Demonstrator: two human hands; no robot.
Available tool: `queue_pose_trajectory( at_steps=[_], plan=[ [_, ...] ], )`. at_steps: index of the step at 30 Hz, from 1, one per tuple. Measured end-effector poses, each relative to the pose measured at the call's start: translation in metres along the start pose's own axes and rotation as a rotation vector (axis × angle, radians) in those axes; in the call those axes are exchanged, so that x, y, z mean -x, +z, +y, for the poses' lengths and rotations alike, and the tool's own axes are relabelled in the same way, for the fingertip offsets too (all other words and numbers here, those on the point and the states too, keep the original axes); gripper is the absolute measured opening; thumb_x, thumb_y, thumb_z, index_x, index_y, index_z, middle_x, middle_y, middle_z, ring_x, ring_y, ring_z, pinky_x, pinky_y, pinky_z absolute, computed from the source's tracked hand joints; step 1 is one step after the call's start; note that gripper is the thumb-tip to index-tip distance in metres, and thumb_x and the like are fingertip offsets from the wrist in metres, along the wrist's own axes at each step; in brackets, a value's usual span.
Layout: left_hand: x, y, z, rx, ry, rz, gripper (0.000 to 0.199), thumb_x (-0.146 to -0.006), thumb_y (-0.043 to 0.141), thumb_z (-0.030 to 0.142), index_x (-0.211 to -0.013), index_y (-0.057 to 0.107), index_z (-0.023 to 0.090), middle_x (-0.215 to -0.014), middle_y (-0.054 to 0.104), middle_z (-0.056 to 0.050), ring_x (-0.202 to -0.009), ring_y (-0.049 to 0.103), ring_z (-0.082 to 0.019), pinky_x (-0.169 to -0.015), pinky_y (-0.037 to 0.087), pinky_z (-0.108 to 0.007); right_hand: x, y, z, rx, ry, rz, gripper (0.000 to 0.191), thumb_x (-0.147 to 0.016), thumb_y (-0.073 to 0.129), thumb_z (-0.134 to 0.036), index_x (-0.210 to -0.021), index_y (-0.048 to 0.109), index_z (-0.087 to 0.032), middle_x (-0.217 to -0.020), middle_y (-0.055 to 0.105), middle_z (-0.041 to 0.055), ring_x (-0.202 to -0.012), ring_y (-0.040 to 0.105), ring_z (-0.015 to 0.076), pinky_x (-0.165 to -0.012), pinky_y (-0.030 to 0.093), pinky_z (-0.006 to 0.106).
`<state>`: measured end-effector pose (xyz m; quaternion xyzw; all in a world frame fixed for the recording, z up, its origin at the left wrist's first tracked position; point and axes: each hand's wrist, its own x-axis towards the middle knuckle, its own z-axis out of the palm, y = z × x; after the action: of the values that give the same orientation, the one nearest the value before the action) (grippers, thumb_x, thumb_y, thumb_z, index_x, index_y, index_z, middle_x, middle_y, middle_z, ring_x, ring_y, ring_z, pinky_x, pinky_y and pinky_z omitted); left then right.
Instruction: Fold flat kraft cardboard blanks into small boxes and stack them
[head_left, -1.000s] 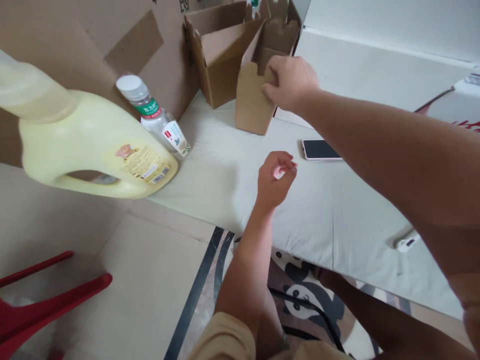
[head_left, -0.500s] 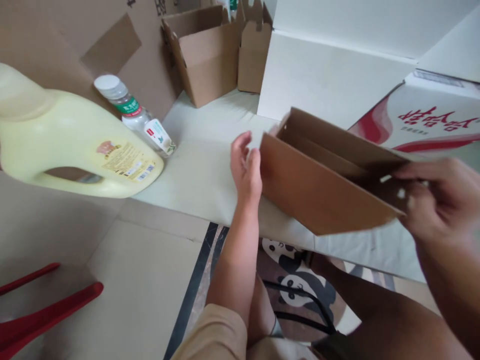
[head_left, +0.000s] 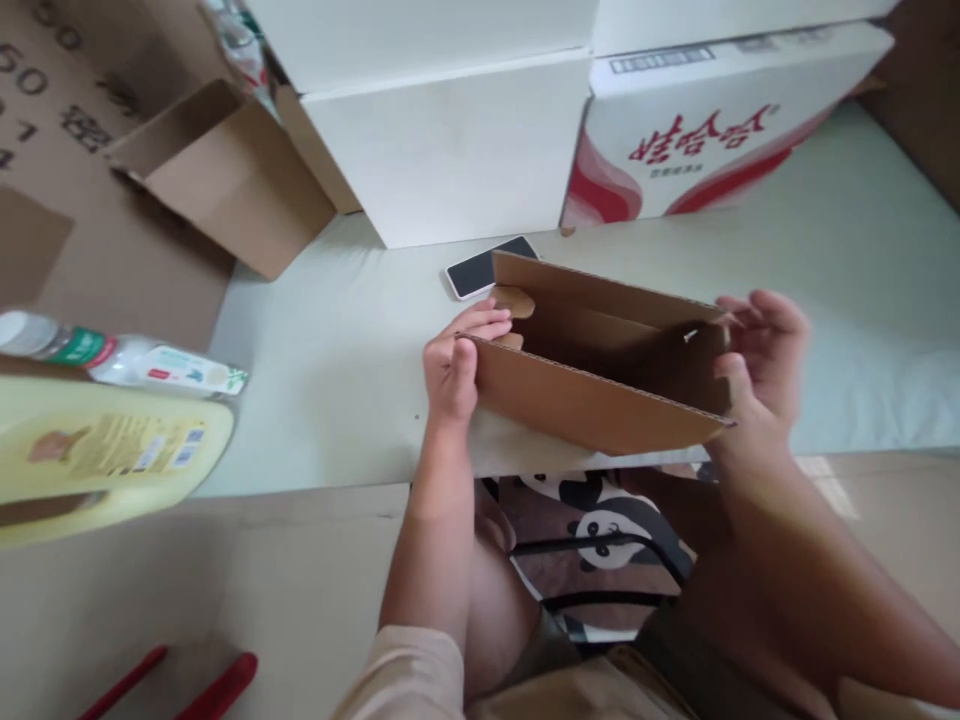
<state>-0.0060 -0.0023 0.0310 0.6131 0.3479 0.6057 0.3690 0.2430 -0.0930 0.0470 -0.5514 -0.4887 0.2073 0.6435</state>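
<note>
Now, at the desk's (head_left: pixel 330 410) near edge, the cardboard box (head_left: pixel 600 405) is gripped by the left hand (head_left: pixel 452 365) too, besides the right hand (head_left: pixel 766 370); steadier handling is presumably allowed.

Light diffuse, moderate; open rectangular brown cardboard box (head_left: pixel 570 405) shadowed inside. Bare right fingers (head_left: pixel 780 312) slightly blurred.

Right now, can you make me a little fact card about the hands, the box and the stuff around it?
Left hand: gripping the left end of the open brown box
Right hand: holding its right end
Phone: on the pale green cloth, partly hidden behind the box
Clear bottle: far left, beside the yellow jug
White carton: red writing, beyond the box
</note>
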Motion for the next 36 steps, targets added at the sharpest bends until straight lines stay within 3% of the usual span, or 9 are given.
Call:
queue_pose_trajectory(
  at_steps=[5, 9, 14, 18, 22, 25, 29, 32, 36],
  plan=[
    [0.002, 0.011, -0.010, -0.007, -0.044, -0.044, 0.076, -0.084, 0.041, 0.091, -0.069, 0.081, 0.028, -0.084, 0.078, -0.009, -0.124, 0.068, -0.032, -0.114, 0.051, -0.054, -0.008, -0.007, 0.013, -0.163, 0.160, -0.019, 0.042, -0.085, 0.072, -0.051, -0.124, 0.062, -0.040, -0.107, 0.068, 0.0016, -0.098, 0.068, 0.0227, -0.089, 0.060, 0.043],
    [0.006, 0.016, -0.010, 0.001, -0.077, -0.066, 0.070, -0.080, 0.051, 0.090, -0.064, 0.078, 0.028, -0.080, 0.075, -0.008, -0.122, 0.068, -0.033, -0.114, 0.050, -0.053, -0.011, -0.013, 0.023, -0.137, 0.309, -0.160, 0.037, -0.084, 0.074, -0.044, -0.117, 0.063, -0.033, -0.101, 0.073, 0.0022, -0.091, 0.071, 0.0224, -0.079, 0.062, 0.038],
    [0.008, 0.025, -0.009, -0.006, -0.033, -0.018, 0.038, -0.084, 0.071, 0.064, -0.088, 0.077, 0.026, -0.096, 0.076, -0.006, -0.119, 0.069, -0.029, -0.113, 0.050, -0.048, -0.005, -0.014, 0.027, -0.121, 0.218, -0.149, 0.018, -0.090, 0.063, -0.044, -0.104, 0.067, -0.034, -0.116, 0.073, 0.0017, -0.110, 0.070, 0.0250, -0.094, 0.060, 0.044],
    [0.006, 0.025, -0.014, -0.029, -0.017, 0.023, 0.056, -0.079, 0.077, 0.064, -0.126, 0.066, 0.035, -0.129, 0.067, -0.005, -0.125, 0.066, -0.026, -0.109, 0.053, -0.041, -0.002, -0.012, 0.029, -0.088, 0.138, -0.072, 0.024, -0.090, 0.049, -0.040, -0.083, 0.069, -0.030, -0.117, 0.072, 0.0047, -0.125, 0.064, 0.0297, -0.111, 0.048, 0.055],
    [0.004, 0.021, -0.014, -0.112, -0.007, -0.087, 0.034, -0.087, 0.071, 0.060, -0.104, 0.079, 0.031, -0.137, 0.065, -0.005, -0.136, 0.058, -0.029, -0.121, 0.043, -0.048, 0.000, -0.012, 0.029, -0.111, 0.092, -0.070, 0.029, -0.086, 0.044, -0.041, -0.080, 0.070, -0.028, -0.114, 0.072, 0.0072, -0.123, 0.063, 0.0329, -0.114, 0.044, 0.059],
    [0.003, 0.016, -0.013, -0.112, -0.025, -0.105, 0.029, -0.089, 0.069, 0.056, -0.094, 0.082, 0.030, -0.134, 0.068, -0.005, -0.134, 0.059, -0.029, -0.123, 0.041, -0.051, 0.000, -0.013, 0.031, -0.087, 0.074, -0.093, 0.029, -0.088, 0.044, -0.044, -0.092, 0.069, -0.030, -0.119, 0.070, 0.0074, -0.125, 0.062, 0.0328, -0.111, 0.046, 0.057],
    [0.000, 0.000, -0.019, -0.086, -0.098, -0.020, 0.034, -0.084, 0.072, 0.060, -0.094, 0.083, 0.029, -0.138, 0.067, -0.005, -0.137, 0.059, -0.032, -0.122, 0.042, -0.054, 0.001, -0.013, 0.048, -0.085, 0.150, -0.058, 0.037, -0.087, 0.044, -0.041, -0.121, 0.059, -0.032, -0.127, 0.066, 0.0073, -0.124, 0.063, 0.0298, -0.106, 0.051, 0.053],
    [-0.004, -0.017, -0.029, -0.055, -0.192, 0.115, 0.040, -0.080, 0.074, 0.062, -0.095, 0.082, 0.027, -0.142, 0.066, -0.007, -0.140, 0.056, -0.034, -0.119, 0.045, -0.053, 0.004, -0.012, 0.062, -0.065, 0.192, -0.041, 0.033, -0.086, 0.048, -0.034, -0.117, 0.059, -0.030, -0.122, 0.067, 0.0054, -0.120, 0.064, 0.0268, -0.107, 0.051, 0.051],
    [-0.006, -0.027, -0.040, -0.018, -0.321, 0.268, 0.038, -0.081, 0.072, 0.058, -0.100, 0.079, 0.026, -0.139, 0.069, -0.006, -0.138, 0.059, -0.029, -0.116, 0.048, -0.046, 0.013, -0.007, 0.056, -0.084, 0.184, -0.269, 0.034, -0.096, 0.045, -0.046, -0.117, 0.065, -0.030, -0.116, 0.072, 0.0059, -0.114, 0.067, 0.0271, -0.102, 0.056, 0.049]
  ],
)
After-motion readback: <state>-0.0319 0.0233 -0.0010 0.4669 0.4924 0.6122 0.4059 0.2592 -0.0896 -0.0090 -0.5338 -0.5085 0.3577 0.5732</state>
